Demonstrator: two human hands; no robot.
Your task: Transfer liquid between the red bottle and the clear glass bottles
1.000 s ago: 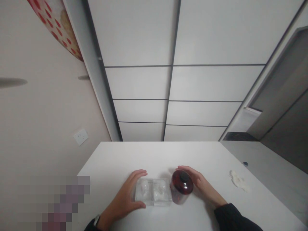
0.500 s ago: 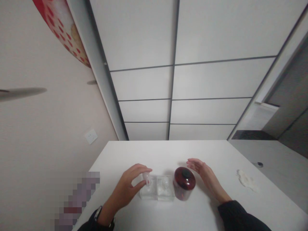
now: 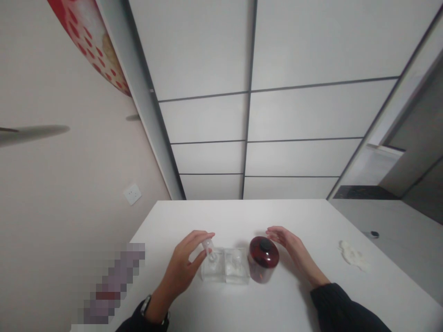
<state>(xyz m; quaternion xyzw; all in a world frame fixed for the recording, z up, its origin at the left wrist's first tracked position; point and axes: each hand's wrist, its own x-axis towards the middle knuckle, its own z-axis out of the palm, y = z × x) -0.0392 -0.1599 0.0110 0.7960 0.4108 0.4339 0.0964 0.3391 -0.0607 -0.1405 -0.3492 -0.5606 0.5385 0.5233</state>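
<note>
My left hand (image 3: 187,258) pinches a small translucent piece (image 3: 207,244) between thumb and fingers; its exact kind is too blurred to tell. The piece is tilted at the back left of a clear container (image 3: 237,276) with two square sections side by side. Close against the container's right side stands a jar (image 3: 263,258) with a glossy dark red lid, a black knob and a see-through lower body. Behind and to the right of this jar is my right hand (image 3: 285,240), fingers stretched out and holding nothing. Whether its fingertips touch the jar is unclear.
A white table (image 3: 214,309) bears these things. At its right lies a crumpled off-white cloth or tissue (image 3: 353,255). White panelled doors (image 3: 211,157) rise behind the table's far edge, and a wall with a socket (image 3: 132,194) is at the left.
The translucent piece in my left hand has shifted slightly left and tilted. My right hand has hardly moved beside the jar. The whole view has shifted a little.
</note>
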